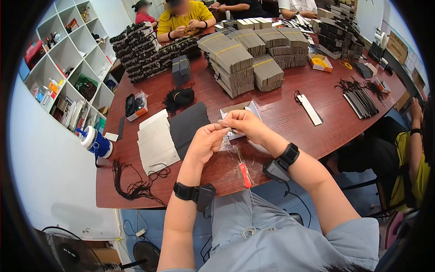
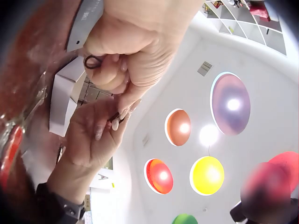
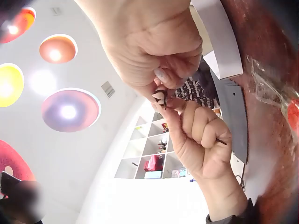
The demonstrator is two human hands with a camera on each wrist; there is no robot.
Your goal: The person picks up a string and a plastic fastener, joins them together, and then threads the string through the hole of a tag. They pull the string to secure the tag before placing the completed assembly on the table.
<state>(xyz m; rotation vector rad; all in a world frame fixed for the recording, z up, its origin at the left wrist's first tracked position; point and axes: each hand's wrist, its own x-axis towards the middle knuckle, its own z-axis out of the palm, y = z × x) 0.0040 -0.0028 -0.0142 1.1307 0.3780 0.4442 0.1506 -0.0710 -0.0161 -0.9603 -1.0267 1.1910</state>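
Both hands meet above the table's near part, fingertips close together. The left hand [image 1: 208,143] [image 2: 131,56] pinches a thin dark cord; a small loop of the cord [image 2: 92,62] sticks out by its curled fingers, and a short end [image 3: 221,141] shows in the right wrist view. The right hand [image 1: 247,126] [image 3: 154,42] pinches a dark piece of cord [image 3: 162,96] between thumb and finger, at the left fingertips. Whether it is a knot or a loop there, I cannot tell. Just behind the hands lies an open white box [image 1: 256,108], partly hidden by them.
Dark card sheets [image 1: 188,122] and pale card sheets [image 1: 156,143] lie left of the hands, black cords [image 1: 131,181] at the left edge. A red-handled tool [image 1: 245,175] lies near the front edge. Banded grey stacks [image 1: 229,56] stand behind; a blue-white cup [image 1: 97,143] is far left.
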